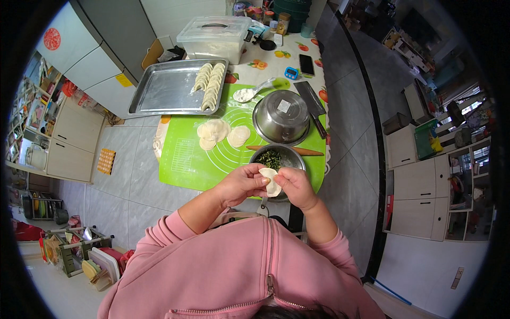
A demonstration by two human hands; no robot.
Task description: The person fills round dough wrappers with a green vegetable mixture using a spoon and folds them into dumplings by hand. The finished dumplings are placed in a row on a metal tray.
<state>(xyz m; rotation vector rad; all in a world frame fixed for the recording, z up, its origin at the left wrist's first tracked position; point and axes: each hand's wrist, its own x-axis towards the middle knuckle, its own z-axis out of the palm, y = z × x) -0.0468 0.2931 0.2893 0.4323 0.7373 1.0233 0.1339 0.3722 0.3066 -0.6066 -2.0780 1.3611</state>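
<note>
Between both hands is a folded half-moon dumpling [271, 182], held over the near side of a metal bowl [297, 159] of chopped green filling [269, 159]. My left hand [244, 184] pinches its left side, and my right hand [297, 186] grips its right edge. Round dough wrappers [214, 130] lie in overlapping piles on the green silicone mat [179, 171], with a smaller pile [239, 136] beside them. Behind the bowl, a wooden rolling pin [306, 152] lies partly hidden. Two rows of shaped dumplings [213, 85] stand at the right side of a metal tray [159, 89].
An upturned steel basin [282, 115] sits on the mat's right part, with a cleaver [310, 99] beside it. Farther back are a spoon of flour [244, 95], a blue timer [291, 73], a phone [306, 64] and a lidded plastic box [214, 40].
</note>
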